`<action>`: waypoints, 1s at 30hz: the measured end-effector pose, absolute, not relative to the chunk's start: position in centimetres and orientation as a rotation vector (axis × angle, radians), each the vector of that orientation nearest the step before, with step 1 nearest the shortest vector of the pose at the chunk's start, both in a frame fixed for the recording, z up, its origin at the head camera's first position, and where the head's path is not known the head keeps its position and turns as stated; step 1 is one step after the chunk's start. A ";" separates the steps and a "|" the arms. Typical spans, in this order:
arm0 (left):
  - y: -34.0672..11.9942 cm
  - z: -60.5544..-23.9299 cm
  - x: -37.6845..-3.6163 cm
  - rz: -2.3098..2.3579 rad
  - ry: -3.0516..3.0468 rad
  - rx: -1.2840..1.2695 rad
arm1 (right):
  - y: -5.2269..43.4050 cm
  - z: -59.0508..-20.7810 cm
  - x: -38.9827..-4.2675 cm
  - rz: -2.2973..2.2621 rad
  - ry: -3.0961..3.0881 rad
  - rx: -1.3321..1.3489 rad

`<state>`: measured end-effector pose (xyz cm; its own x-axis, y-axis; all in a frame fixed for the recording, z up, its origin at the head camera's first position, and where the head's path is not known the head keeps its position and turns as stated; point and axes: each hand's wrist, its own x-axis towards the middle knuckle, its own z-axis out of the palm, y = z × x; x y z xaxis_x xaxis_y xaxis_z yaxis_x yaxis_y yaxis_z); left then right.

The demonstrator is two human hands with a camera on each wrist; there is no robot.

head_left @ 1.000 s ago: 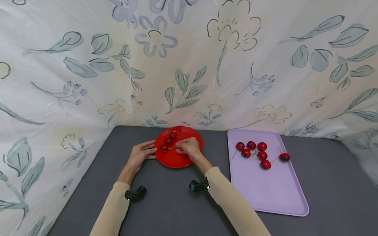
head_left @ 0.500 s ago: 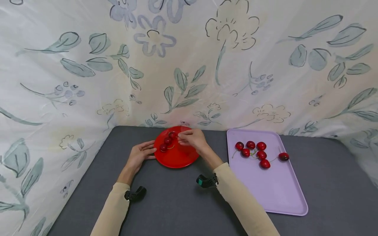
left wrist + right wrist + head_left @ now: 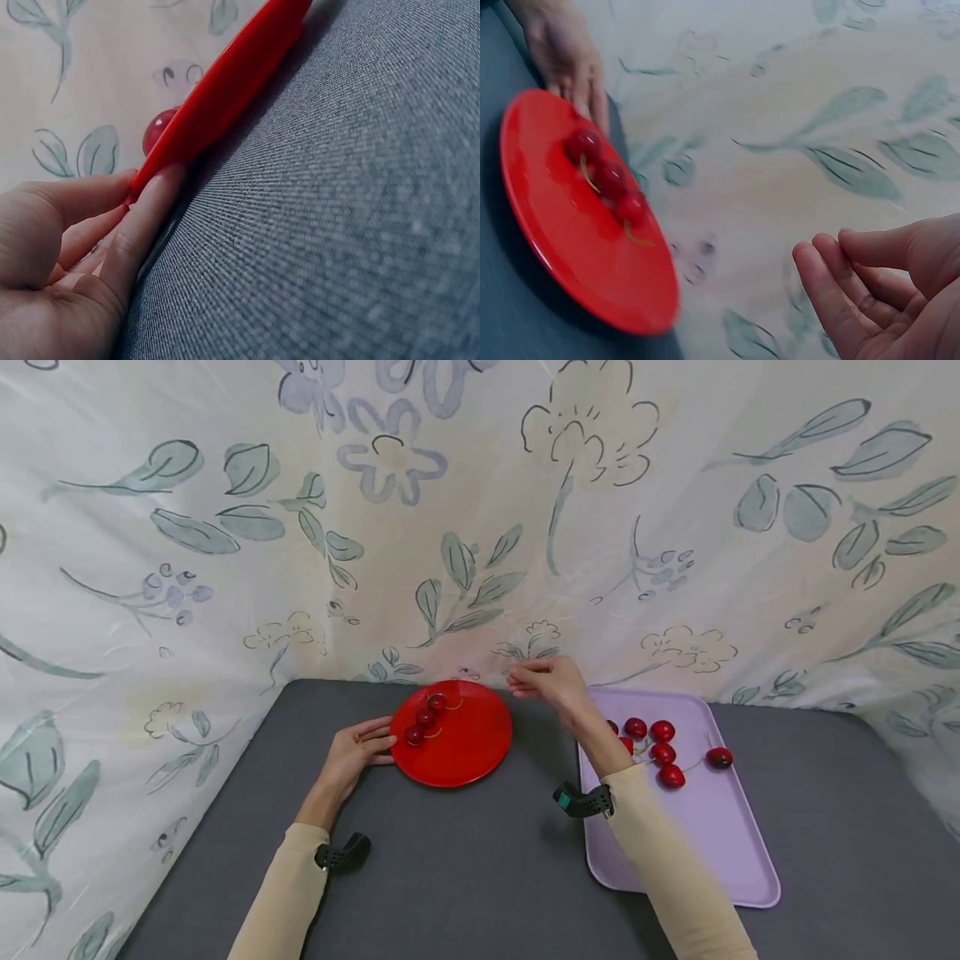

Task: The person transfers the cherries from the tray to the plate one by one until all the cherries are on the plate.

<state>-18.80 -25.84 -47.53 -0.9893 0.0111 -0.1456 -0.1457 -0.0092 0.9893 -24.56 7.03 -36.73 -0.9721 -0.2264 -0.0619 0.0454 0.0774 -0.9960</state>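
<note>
Three red cherries [image 3: 425, 718] with stems lie in a row on the left side of a round red plate [image 3: 474, 745]. At the plate's left rim is my left hand [image 3: 354, 752]; the left wrist view shows its thumb and fingers [image 3: 146, 214] pinching the edge from above and below. My right hand [image 3: 553, 683] is in the air between the plate and a lilac tray [image 3: 705, 835]. Its fingers are loosely bent, the thumb near the fingertips [image 3: 802, 251], and nothing shows between them. The right forearm partly hides the tray and some of its cherries.
Several cherries [image 3: 663, 753] lie in the upper part of the tray, one cherry [image 3: 719, 758] at its right rim. A dark grey cloth [image 3: 450, 877] covers the table. Behind it hangs a floral curtain [image 3: 465, 510]. Each wrist wears a black camera band [image 3: 583, 799].
My right hand has left the plate beside the cherries and moved up and right towards the tray. My left hand stays at the plate's rim.
</note>
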 end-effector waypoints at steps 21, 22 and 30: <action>-25.7 -48.4 -18.8 2.146 2.147 -0.155 | 19.8 -37.6 -24.3 -1.684 2.359 -0.090; -25.7 -48.4 -18.9 2.147 2.146 -0.156 | 20.4 -37.9 -24.2 -1.675 2.362 -0.080; -26.0 -47.5 -19.1 2.145 2.121 -0.164 | 23.4 -39.3 -23.2 -1.640 2.397 0.013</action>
<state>-19.10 -25.98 -47.46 -0.9868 0.0097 -0.1615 -0.1616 -0.0104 0.9868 -23.22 23.44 -39.25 -0.9721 -0.1249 -0.1987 0.1399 0.3711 -0.9180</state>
